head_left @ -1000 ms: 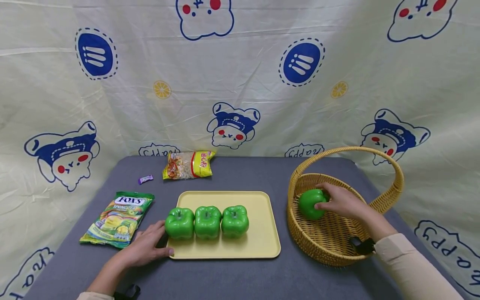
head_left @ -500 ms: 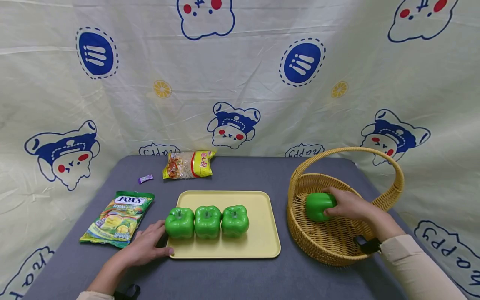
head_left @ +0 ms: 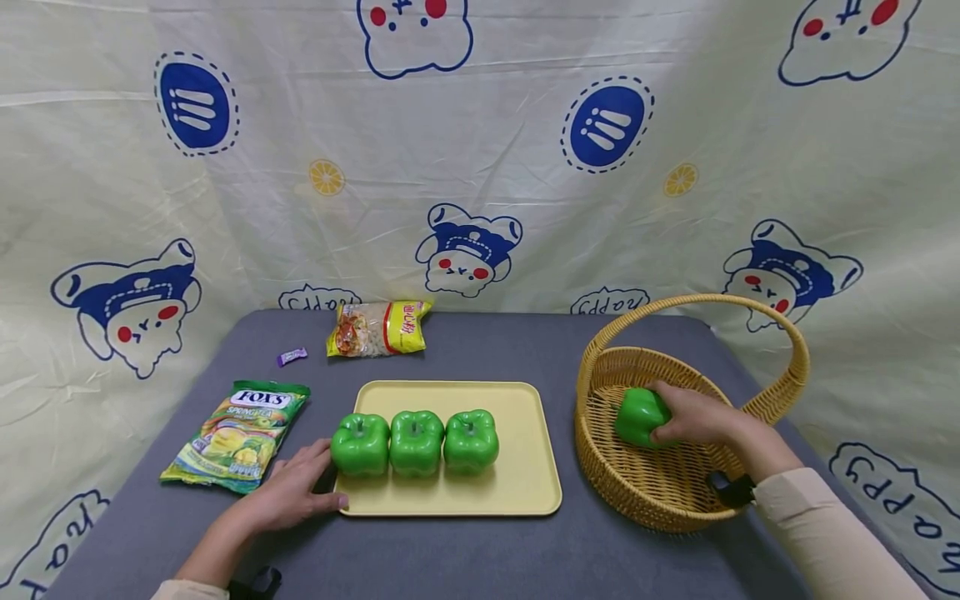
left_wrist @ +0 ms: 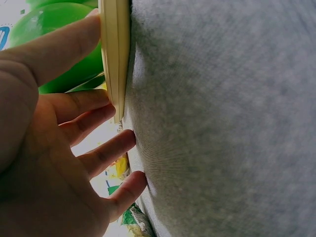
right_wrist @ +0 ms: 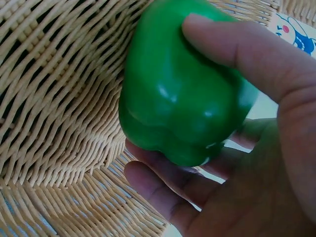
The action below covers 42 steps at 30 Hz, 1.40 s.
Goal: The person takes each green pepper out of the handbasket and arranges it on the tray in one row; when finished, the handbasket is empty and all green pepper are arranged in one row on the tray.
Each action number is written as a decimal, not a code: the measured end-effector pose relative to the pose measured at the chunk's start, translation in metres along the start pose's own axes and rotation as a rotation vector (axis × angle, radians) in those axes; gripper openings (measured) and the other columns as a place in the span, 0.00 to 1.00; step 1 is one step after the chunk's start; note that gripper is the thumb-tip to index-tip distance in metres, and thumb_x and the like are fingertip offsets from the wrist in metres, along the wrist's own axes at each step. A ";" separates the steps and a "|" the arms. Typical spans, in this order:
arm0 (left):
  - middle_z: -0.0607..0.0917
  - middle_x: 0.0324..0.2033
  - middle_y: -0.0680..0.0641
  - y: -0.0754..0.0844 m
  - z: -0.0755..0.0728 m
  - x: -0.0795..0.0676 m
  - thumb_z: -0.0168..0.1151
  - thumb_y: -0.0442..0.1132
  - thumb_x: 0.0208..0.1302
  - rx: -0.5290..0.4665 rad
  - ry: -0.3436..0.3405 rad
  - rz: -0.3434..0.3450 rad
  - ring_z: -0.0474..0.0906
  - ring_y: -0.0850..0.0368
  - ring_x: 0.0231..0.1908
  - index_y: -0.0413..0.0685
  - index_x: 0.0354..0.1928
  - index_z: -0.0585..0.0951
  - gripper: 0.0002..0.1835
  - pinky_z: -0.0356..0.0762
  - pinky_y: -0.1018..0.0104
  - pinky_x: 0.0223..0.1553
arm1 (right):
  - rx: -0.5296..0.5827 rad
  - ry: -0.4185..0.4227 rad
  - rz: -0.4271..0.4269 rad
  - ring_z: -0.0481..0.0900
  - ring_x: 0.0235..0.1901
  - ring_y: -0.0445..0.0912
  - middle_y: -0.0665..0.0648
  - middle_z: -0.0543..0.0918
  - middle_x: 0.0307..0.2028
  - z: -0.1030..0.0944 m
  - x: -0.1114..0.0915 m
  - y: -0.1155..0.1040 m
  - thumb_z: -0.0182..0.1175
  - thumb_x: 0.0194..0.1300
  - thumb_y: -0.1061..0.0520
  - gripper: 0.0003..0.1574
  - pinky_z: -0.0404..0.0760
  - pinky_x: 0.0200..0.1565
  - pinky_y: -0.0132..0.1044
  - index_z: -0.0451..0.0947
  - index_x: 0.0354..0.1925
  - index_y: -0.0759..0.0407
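Observation:
In the head view, my right hand (head_left: 697,417) reaches into the wicker basket (head_left: 615,492) and holds a green bell pepper (head_left: 637,418). The right wrist view has the thumb on one side of that pepper (right_wrist: 173,94) and the fingers beneath and behind it, close to the woven wall. My left hand (head_left: 288,493) rests at the near left corner of a pale yellow tray (head_left: 521,467). Its thumb and two fingers touch the rim, with the fingers spread and fairly straight in the left wrist view. Three green bell peppers (head_left: 416,444) stand in a row on the tray.
A green FOX'S candy bag (head_left: 240,433) lies left of the tray, close to my left hand. Farther back are a small purple wrapped candy (head_left: 292,357) and a yellow and clear food packet (head_left: 378,329). The basket's tall handle (head_left: 697,298) arches above its opening.
My right hand and its bell pepper have shifted slightly right and nearer within the basket, and the pepper has turned a little. The left hand, tray and other peppers stay put.

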<state>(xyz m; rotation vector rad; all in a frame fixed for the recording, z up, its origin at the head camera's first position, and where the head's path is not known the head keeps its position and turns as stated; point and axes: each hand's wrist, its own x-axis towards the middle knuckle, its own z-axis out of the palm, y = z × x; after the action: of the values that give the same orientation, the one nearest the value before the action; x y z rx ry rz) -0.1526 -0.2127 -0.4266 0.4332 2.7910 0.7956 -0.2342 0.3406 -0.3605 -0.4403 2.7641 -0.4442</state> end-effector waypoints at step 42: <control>0.68 0.64 0.37 0.000 -0.001 0.000 0.68 0.55 0.52 0.003 -0.009 0.012 0.62 0.34 0.63 0.40 0.64 0.69 0.41 0.59 0.34 0.50 | -0.165 0.102 0.041 0.77 0.43 0.54 0.65 0.79 0.46 0.005 0.016 -0.028 0.67 0.52 0.37 0.50 0.75 0.44 0.51 0.66 0.60 0.69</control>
<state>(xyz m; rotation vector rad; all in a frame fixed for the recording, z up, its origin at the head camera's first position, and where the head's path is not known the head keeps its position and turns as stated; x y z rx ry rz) -0.1528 -0.2134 -0.4261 0.4531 2.7840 0.7902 -0.2407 0.3088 -0.3594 -0.4090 2.9152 -0.2361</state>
